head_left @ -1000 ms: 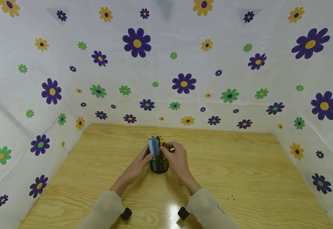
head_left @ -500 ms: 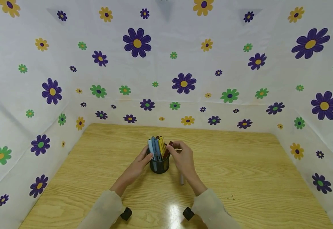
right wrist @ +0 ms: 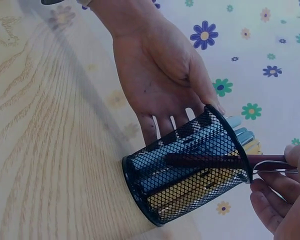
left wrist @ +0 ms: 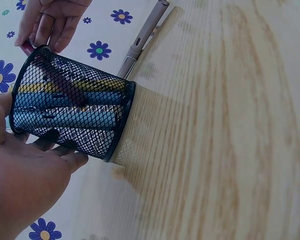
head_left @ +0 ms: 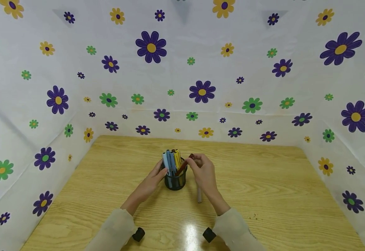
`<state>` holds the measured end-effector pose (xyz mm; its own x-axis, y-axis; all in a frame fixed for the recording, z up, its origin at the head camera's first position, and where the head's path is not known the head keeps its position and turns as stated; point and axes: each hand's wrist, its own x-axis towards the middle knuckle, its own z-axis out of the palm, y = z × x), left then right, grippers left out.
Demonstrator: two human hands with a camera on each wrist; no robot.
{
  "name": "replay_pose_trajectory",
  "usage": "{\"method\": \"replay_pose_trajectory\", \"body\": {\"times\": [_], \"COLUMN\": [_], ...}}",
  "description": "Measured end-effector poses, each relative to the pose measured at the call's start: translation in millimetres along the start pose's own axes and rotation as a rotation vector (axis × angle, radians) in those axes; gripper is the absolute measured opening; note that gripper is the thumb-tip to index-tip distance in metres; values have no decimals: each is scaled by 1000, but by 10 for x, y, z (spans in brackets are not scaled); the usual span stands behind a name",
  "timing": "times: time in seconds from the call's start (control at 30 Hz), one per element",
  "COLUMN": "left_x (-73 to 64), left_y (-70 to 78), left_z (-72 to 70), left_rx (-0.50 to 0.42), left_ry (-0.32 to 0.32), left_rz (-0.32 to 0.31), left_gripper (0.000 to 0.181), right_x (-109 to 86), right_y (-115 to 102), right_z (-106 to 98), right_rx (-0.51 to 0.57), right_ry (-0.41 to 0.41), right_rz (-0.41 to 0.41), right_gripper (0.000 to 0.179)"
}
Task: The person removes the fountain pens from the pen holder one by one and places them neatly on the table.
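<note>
A black mesh pen cup (head_left: 175,182) stands upright on the table, with light blue pens (head_left: 166,161), darker blue pens and yellow pens (head_left: 177,159) in it. My left hand (head_left: 148,182) holds the cup from its left side, thumb by the rim and fingers against the mesh. With thumb and fingertips, my right hand (head_left: 205,174) pinches the upper end of a dark red pen (head_left: 184,166). This pen leans right over the rim; in the right wrist view its lower part (right wrist: 205,160) shows through the mesh, still inside the cup.
A greyish-brown pen (left wrist: 146,31) lies on the wooden table (head_left: 264,181), right of the cup and partly behind my right wrist in the head view. Small dark specks (head_left: 255,217) dot the table at the right. Flower-printed white sheeting (head_left: 182,76) encloses the back and sides.
My right hand has moved right, bringing the dark red pen's top from among the other pens to a rightward tilt. The greyish-brown pen has come into view. My left hand stays put.
</note>
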<state>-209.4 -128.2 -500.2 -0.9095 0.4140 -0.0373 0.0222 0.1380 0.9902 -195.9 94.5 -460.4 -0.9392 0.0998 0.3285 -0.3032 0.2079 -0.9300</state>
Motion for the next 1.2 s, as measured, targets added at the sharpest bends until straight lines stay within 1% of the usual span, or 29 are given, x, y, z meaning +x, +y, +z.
{"method": "replay_pose_trajectory", "body": {"times": [0.2, 0.5, 0.7, 0.83, 0.97, 1.07, 1.2], "left_x": [-10, -5, -8, -10, 0, 8, 1], "left_y": [17, 25, 28, 19, 5, 0, 10], "left_z": [10, 12, 12, 9, 4, 3, 3], "left_rx": [-38, -33, -32, -23, -14, -16, -19], "left_ry": [-8, -6, -14, -9, -3, -4, -3], "left_rz": [13, 16, 15, 6, 0, 6, 0], "left_gripper": [71, 71, 71, 72, 72, 73, 72], "right_x": [16, 14, 23, 32, 35, 32, 29], "right_y": [-30, -77, -89, -92, -90, -100, -120], "right_z": [-47, -123, -162, -201, -245, -277, -319], "right_rx": [3, 51, 93, 112, 110, 98, 111], "right_ry": [-14, -46, -50, -53, -44, -21, 0], "right_rz": [17, 14, 24, 7, -28, -39, -44], "right_gripper": [21, 19, 20, 20, 21, 21, 21]}}
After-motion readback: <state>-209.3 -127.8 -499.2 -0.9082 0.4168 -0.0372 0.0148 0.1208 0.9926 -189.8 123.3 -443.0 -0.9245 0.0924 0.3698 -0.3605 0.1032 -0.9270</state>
